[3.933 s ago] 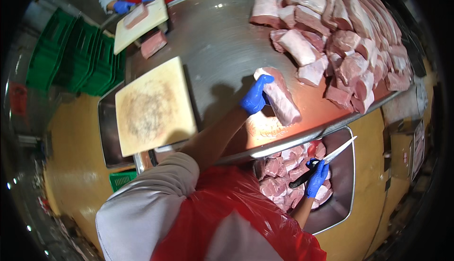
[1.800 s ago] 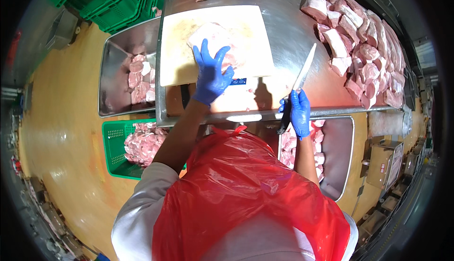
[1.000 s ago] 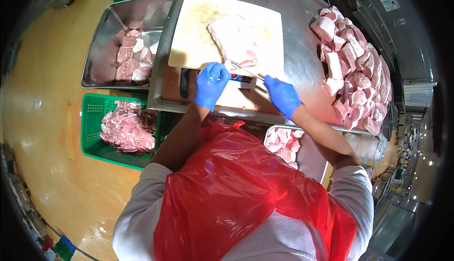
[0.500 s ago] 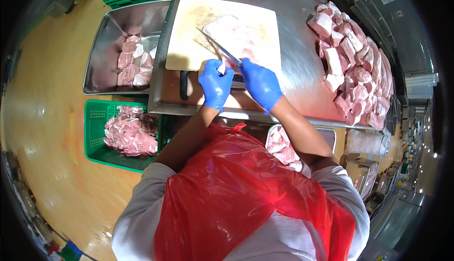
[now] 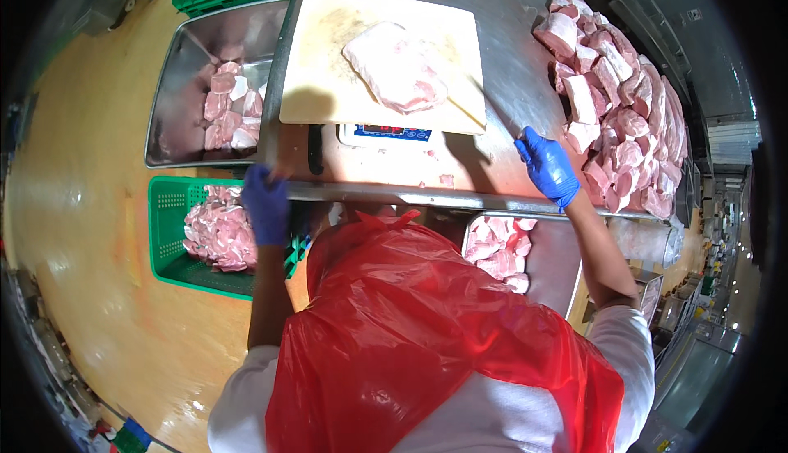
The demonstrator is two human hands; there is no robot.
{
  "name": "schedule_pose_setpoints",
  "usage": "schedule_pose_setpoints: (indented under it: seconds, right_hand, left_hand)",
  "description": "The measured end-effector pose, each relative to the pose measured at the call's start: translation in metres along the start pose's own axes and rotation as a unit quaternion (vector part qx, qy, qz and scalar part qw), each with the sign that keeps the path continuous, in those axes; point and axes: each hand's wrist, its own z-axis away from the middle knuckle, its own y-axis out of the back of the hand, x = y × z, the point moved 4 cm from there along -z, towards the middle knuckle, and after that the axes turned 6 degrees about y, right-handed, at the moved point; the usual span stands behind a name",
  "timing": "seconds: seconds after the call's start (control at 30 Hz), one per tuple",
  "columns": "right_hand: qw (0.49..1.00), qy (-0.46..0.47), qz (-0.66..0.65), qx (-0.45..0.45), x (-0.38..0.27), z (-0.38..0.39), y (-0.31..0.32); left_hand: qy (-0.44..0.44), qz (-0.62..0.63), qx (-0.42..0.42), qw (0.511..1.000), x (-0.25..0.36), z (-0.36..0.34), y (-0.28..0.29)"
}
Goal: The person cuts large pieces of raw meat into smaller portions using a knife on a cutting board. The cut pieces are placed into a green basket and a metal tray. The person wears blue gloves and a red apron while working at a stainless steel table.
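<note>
A pale slab of raw meat [image 5: 394,71] lies on the cream cutting board [image 5: 316,43], with neither hand touching it. Gloved in blue, my right hand [image 5: 548,170] is closed round a knife [image 5: 502,116], whose thin blade points up and left toward the board's right edge. My left hand [image 5: 267,207], also blue-gloved, hangs off the table's left front corner, beside the green crate [image 5: 164,244] of meat trimmings [image 5: 217,231]. Motion smears its fingers, so whether it holds anything is unclear. A digital scale [image 5: 361,138] shows under the board's near edge.
Many meat pieces [image 5: 628,125] are heaped on the right of the steel table [image 5: 509,51]. A steel tub [image 5: 176,112] of cut meat stands at the left. A dark handle [image 5: 315,151] lies near the scale. Another meat tray [image 5: 550,256] sits below the table's front edge.
My hands have parted from over the meat slab. The left swung left and down toward the green crate. The right moved right with the knife, leaving the slab on the board.
</note>
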Motion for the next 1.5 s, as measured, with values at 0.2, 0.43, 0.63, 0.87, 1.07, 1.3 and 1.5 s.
schedule_pose_setpoints:
  seconds: [0.2,0.43,0.63,0.87,1.07,1.3,1.5]
  right_hand:
    - [0.926,-0.079,-0.326,0.173,-0.004,-0.080,-0.030]
    - [0.681,-0.199,-0.682,0.175,-0.086,-0.108,-0.088]
    - [0.750,-0.129,-0.575,0.301,-0.044,-0.151,-0.067]
    - [0.937,0.021,-0.247,0.246,-0.081,-0.140,-0.020]
    - [0.990,0.118,0.009,0.078,-0.120,-0.141,-0.049]
    - [0.990,0.093,0.108,-0.009,-0.056,-0.086,-0.053]
    - [0.985,0.114,0.133,0.013,0.000,-0.030,-0.023]
  left_hand:
    - [-0.251,0.019,-0.005,0.968,0.089,-0.036,0.019]
    - [-0.252,0.183,-0.189,0.931,0.176,-0.175,-0.107]
    - [-0.153,0.197,-0.259,0.933,0.185,-0.138,-0.091]
    - [-0.191,0.263,-0.008,0.946,0.158,-0.023,-0.080]
    - [-0.271,0.071,-0.004,0.960,0.188,0.009,-0.084]
    - [-0.260,0.103,0.045,0.959,0.139,0.027,-0.073]
    - [-0.276,0.169,0.033,0.946,0.165,0.026,-0.072]
